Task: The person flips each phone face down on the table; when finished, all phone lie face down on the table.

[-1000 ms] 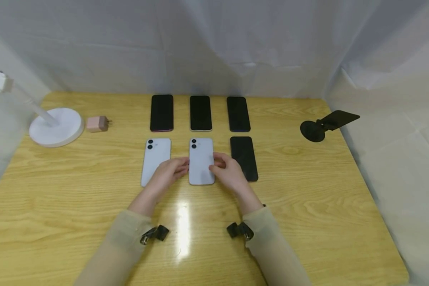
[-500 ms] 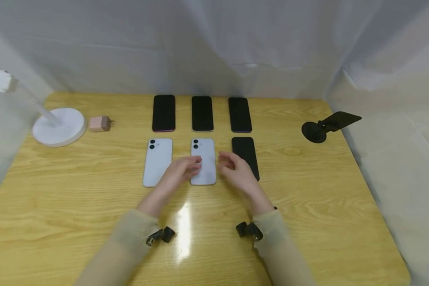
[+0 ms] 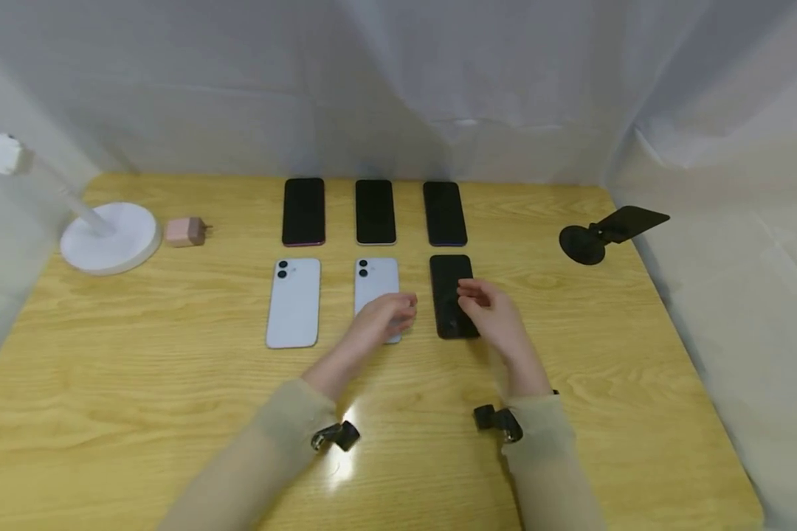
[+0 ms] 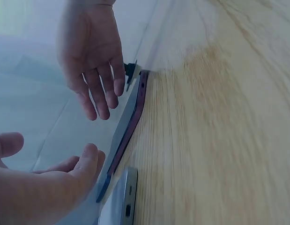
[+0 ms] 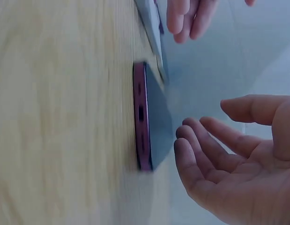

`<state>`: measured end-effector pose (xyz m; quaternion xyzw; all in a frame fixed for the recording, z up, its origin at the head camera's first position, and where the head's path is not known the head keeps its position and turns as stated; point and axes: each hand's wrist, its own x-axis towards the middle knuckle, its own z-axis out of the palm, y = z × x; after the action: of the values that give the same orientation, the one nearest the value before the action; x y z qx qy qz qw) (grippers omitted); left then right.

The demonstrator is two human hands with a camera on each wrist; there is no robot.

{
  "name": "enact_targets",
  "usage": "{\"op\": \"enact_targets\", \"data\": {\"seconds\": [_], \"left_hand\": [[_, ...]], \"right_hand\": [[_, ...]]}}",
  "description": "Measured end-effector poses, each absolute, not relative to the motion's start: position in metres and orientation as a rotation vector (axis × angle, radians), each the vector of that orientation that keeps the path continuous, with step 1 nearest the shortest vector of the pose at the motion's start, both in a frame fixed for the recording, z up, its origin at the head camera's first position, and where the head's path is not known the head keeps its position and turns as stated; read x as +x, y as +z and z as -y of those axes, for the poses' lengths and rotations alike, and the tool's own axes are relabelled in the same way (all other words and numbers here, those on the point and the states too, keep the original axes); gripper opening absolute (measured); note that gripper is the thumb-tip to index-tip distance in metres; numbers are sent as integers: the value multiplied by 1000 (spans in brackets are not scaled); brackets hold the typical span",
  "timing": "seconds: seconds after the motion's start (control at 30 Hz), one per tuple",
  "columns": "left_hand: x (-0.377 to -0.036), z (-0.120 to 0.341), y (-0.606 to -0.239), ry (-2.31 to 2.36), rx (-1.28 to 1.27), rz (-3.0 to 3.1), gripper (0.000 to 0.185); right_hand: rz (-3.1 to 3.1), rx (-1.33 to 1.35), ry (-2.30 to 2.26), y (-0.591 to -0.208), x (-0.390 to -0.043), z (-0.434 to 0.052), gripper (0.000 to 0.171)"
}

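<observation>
Six phones [image 3: 375,212] lie in two rows on the table [image 3: 604,369], between lamp base [image 3: 109,237] and stand [image 3: 601,234].

Bright, even light fills the white-draped scene; a glare patch [image 3: 340,442] shines on the glossy bench [image 3: 139,383]. Shadows stay soft. Both wrist views are blurred, perhaps by motion.

Wooden desk [image 3: 139,354] enclosed by white fabric walls [image 3: 438,81]. Landmark: white round lamp base [image 3: 110,237] at the desk's far left, its arm rising left out of view. Just right of the base, a small pink charger plug [image 3: 186,231]. Farther right along the back, three face-up dark phones [image 3: 375,212] in a row. Far opposite the base, at the right edge, a black stand [image 3: 601,234].
</observation>
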<state>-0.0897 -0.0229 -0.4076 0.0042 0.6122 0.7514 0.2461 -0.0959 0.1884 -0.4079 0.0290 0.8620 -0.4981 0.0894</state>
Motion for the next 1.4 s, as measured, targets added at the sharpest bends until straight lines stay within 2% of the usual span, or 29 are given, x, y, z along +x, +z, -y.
{"op": "enact_targets", "data": {"seconds": [0.43,0.93,1.4], "left_hand": [[-92,-9,-416,2146,-60,-1517,49],[-92,-13,-421,2112,-55,-1527,50],[-94,-11,-423,2067,-33,-1568,51]], "right_hand": [[-2593,225,-1406,-412,-97,-212,41],[-2573,267,-1357,-416,-99,-211,38],[-2410,429,-1712,-422,-102,-207,35]]}}
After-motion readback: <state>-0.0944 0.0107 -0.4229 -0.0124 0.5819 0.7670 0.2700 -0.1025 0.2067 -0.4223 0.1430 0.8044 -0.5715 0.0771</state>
